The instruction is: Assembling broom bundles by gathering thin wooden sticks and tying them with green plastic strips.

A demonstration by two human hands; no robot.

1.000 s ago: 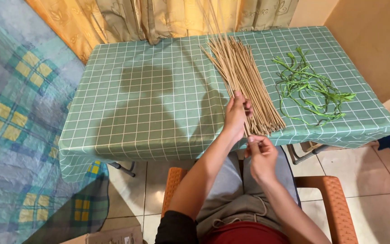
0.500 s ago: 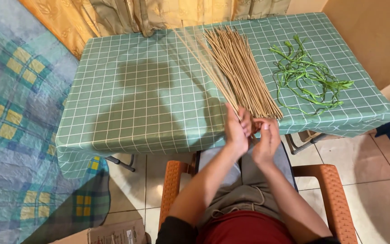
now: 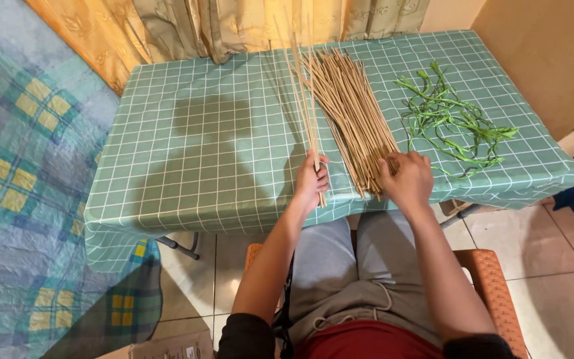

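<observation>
While the left hand gripped a few thin tan sticks, the right hand pressed loosely curled fingers onto the tan stick pile atop the green checked tablecloth.

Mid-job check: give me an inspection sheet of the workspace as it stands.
Surface: table under a green checked cloth.
Job's things: a pile of thin tan sticks lying lengthwise; a few separated sticks left of the pile.
Clutter: loose green leaf strips at the right of the table.
Hands: left hand closed on the separated sticks; right hand resting on the pile's near end.
Cables: nothing seen.
Surroundings: curtains behind the table, patterned bedcover to the left, orange chair, tiled floor.
</observation>
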